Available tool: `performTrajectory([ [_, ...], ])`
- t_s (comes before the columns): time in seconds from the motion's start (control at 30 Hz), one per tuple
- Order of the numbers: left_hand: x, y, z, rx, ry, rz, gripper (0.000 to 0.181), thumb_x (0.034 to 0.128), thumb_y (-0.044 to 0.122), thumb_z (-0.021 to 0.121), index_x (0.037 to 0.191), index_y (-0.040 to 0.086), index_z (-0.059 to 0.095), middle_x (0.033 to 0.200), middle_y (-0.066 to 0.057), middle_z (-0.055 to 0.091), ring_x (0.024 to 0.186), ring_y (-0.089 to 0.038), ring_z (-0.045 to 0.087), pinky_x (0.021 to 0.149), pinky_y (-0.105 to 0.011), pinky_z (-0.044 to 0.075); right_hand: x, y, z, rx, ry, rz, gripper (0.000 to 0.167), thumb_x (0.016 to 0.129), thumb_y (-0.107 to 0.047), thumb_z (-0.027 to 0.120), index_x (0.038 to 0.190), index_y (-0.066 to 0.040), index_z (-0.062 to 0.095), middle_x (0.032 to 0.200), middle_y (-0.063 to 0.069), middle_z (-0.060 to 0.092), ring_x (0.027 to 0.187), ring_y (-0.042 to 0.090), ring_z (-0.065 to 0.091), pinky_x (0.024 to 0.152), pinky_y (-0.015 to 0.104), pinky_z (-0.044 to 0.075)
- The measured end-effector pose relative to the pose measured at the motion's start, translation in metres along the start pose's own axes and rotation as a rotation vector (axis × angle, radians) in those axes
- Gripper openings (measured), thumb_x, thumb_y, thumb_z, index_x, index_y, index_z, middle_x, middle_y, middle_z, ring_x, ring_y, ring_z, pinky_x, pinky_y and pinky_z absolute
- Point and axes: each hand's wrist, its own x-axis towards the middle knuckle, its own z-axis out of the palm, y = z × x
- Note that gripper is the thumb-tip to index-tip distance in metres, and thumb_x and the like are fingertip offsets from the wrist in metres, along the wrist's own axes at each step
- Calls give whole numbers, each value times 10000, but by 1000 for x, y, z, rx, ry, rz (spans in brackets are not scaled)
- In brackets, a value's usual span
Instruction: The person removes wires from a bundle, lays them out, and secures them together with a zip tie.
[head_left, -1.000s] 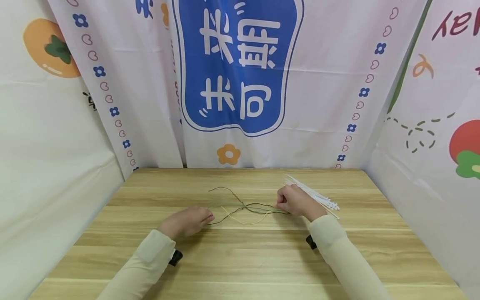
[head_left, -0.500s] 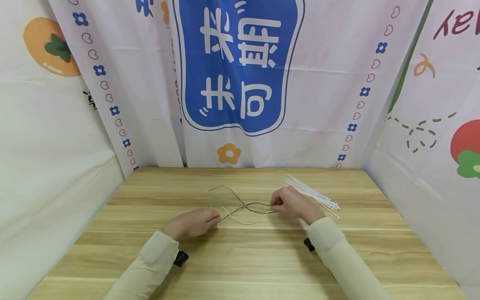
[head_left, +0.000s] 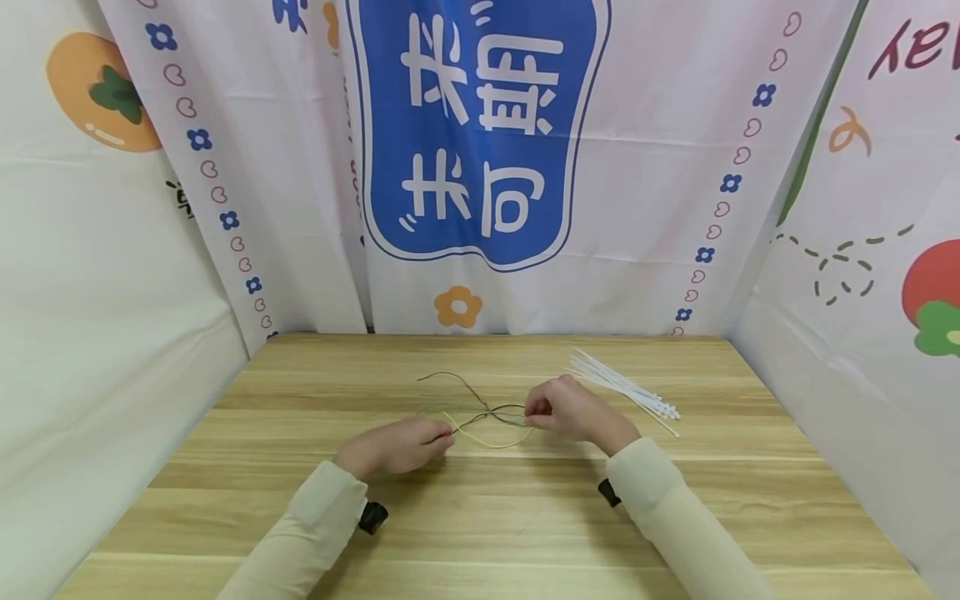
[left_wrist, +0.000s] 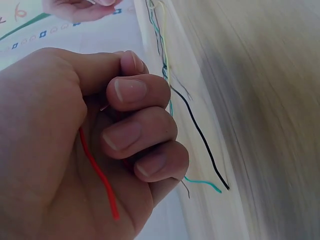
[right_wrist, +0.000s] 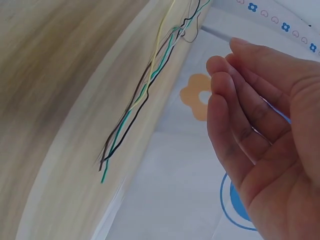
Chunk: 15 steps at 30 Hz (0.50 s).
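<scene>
Several thin wires cross one another on the wooden table, among them a yellow wire (head_left: 487, 445) bowed toward the front. My left hand (head_left: 397, 446) is at the left of the bundle. In the left wrist view its curled fingers grip a red wire (left_wrist: 102, 175), whose end lies across the palm; a black wire (left_wrist: 200, 131) and a teal wire (left_wrist: 202, 181) lie beyond the fingers. My right hand (head_left: 573, 408) is over the right ends of the wires. The right wrist view shows that hand (right_wrist: 265, 125) with relaxed, bent fingers and nothing visible in them, beside the teal wire (right_wrist: 119, 131).
A fanned bunch of white cable ties (head_left: 626, 389) lies behind and to the right of my right hand. Printed cloth (head_left: 637, 208) hangs behind the table's back edge, with more cloth along both sides.
My left hand has moved right along the table, while my right hand has moved left over the wires, so they are closer together. The crossed wires have hardly moved.
</scene>
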Motion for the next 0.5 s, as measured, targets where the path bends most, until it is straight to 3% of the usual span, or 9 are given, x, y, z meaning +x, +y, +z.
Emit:
performTrajectory([
  [0.5, 14, 21, 1, -30, -20, 49, 325, 1152, 224, 419, 875, 133, 560, 723, 72, 465, 616, -62, 396, 613, -239, 363, 4, -28, 2, 30, -44, -21, 49, 978, -130, 768, 935, -116, 786, 851, -57, 756, 737, -12, 647, 695, 202, 564],
])
